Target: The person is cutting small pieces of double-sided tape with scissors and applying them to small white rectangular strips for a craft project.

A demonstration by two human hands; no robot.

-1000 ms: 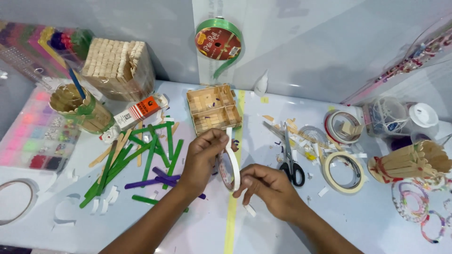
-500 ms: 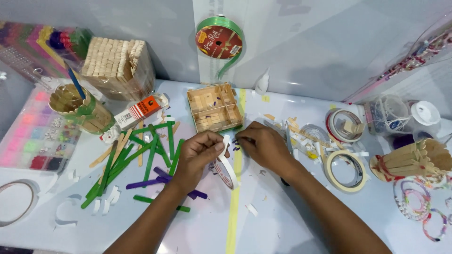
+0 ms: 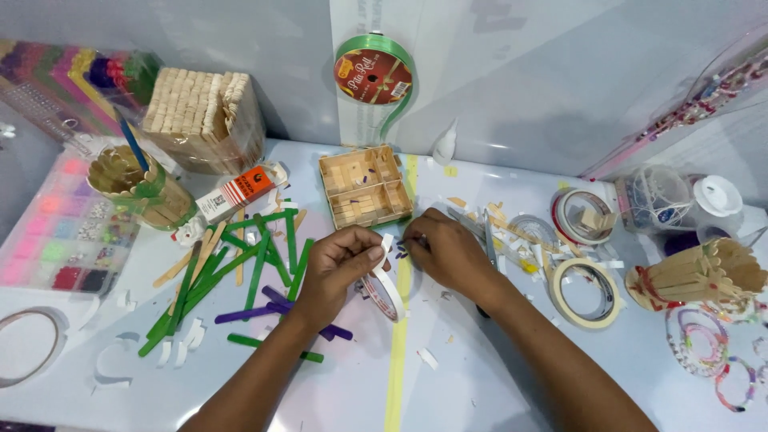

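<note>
A pale table (image 3: pixel 560 384) fills the frame, strewn with craft scraps. At the upper left stands a big block of stacked plain craft sticks (image 3: pixel 200 116); just above centre sits a small open box of craft sticks (image 3: pixel 364 188) with compartments, and left of centre lies a loose heap of green and purple sticks (image 3: pixel 248 272).

At the centre, the roll of double-sided tape (image 3: pixel 386 292) stands on edge, its free end lifted. It looks light and thin, the ring fairly stiff but the strip soft and sticky, so it is best held by the ring's rim and the strip's tip.

The left hand (image 3: pixel 336 268) is pinched narrow on the tape's free end. The right hand (image 3: pixel 448 252) is curled, fingertips nipped on a tiny purple scrap (image 3: pixel 402 248) just beside the tape; scissors (image 3: pixel 486 240) lie partly under it.
</note>
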